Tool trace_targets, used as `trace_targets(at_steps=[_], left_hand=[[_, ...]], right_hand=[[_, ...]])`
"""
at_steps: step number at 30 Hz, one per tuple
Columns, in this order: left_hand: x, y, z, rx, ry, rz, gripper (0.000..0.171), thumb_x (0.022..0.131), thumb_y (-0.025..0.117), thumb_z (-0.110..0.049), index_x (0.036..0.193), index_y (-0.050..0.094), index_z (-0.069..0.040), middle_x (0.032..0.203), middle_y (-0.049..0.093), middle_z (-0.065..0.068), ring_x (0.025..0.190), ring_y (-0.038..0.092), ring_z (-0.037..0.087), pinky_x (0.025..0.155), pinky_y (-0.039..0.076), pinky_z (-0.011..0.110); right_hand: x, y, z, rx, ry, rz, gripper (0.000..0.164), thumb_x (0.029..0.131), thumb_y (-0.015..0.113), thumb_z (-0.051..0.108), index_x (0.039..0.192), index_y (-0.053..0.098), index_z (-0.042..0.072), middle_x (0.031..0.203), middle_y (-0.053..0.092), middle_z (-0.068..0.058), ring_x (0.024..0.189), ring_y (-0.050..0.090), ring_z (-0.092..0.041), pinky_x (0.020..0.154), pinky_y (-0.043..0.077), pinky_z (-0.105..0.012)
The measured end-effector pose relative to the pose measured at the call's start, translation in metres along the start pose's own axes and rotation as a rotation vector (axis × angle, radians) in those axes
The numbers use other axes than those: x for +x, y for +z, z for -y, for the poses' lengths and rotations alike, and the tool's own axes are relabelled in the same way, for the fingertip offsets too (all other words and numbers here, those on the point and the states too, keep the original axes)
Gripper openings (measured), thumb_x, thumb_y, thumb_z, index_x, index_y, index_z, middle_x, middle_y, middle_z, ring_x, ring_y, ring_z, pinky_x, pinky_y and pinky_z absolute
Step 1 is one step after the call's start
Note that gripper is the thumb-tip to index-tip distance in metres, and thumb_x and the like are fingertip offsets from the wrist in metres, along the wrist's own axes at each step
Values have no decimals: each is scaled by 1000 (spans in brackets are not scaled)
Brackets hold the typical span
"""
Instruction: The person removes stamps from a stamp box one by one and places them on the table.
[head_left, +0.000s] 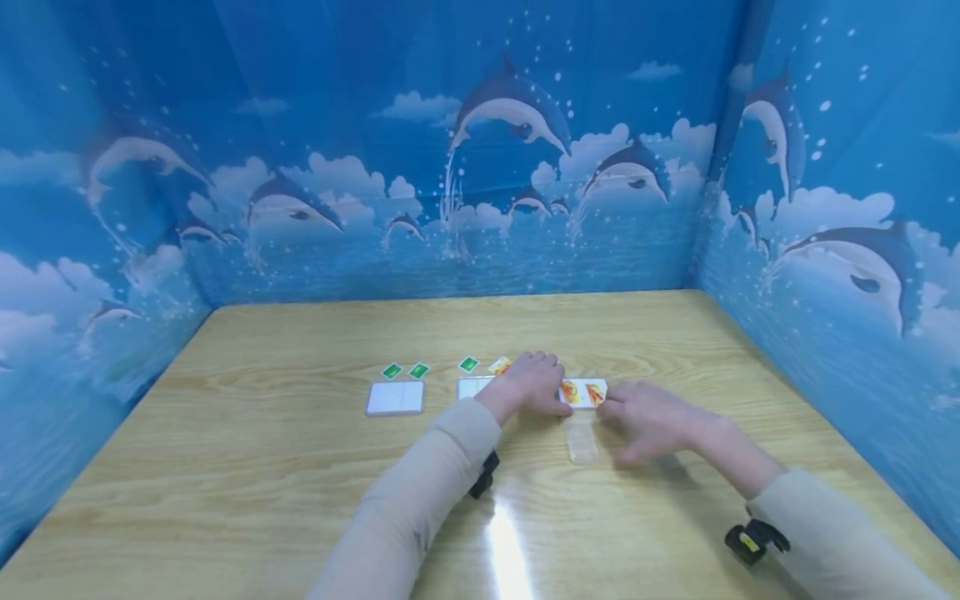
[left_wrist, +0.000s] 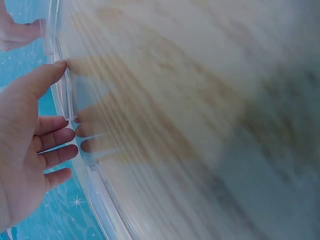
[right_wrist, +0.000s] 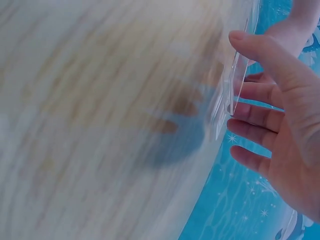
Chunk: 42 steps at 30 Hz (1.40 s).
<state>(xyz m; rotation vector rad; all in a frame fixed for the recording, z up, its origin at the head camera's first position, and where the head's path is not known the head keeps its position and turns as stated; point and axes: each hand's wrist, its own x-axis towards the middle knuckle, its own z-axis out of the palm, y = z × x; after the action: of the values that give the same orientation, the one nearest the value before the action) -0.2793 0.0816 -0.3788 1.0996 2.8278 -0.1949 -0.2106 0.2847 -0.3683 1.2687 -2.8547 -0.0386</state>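
A shallow white case (head_left: 583, 393) on the wooden table shows two orange-patterned square pieces side by side. My left hand (head_left: 531, 383) holds its left end, thumb at the near edge and fingers at the far side. In the left wrist view, the left hand (left_wrist: 35, 125) has its thumb and index finger on either side of a clear edge. At the case's right end are the fingertips of my right hand (head_left: 648, 417), its thumb spread apart. The right wrist view has the right hand (right_wrist: 280, 105) with fingers loosely extended beside clear plastic. A clear plastic cover (head_left: 581, 440) lies just in front of the case.
Left of the hands lies a white two-part case (head_left: 395, 398); a second white case (head_left: 472, 387) is partly covered by the left forearm. Behind them are several small green pieces (head_left: 418, 370) and an orange-patterned piece (head_left: 499, 365). A dolphin-print curtain (head_left: 480, 233) borders the table.
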Motion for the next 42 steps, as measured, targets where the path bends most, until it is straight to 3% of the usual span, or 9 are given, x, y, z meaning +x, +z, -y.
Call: trace_targets(at_steps=[15,22,31,42], left_hand=[[-1,6,1,88,24,-32,71,84,45,-66,130,49,-12,126,49,5,116,42,19,102,29,34],[-1,8,1,108,30,-24,73,84,42,-68,130,49,-11,126,49,4,115,42,18,100,30,33],[-1,7,0,113,20,-17,71,85,43,-67,129,50,-13,124,49,3,113,43,17,99,31,32],[-2,2,0,88,16,4,71,85,45,-66,132,48,-12,127,48,3,115,42,17,100,31,32]], right_hand=[[0,5,4,39,23,52,58,65,76,44,108,61,9,98,55,0,91,52,-19,79,45,-42],[2,-1,-4,176,74,66,59,69,75,47,110,61,7,98,55,1,88,54,-18,75,47,-37],[5,-14,-28,403,182,-13,48,77,74,33,110,61,0,103,61,-9,95,57,-27,80,47,-43],[17,-18,-49,527,314,-58,42,85,67,26,113,59,-5,101,63,-13,94,58,-26,78,48,-40]])
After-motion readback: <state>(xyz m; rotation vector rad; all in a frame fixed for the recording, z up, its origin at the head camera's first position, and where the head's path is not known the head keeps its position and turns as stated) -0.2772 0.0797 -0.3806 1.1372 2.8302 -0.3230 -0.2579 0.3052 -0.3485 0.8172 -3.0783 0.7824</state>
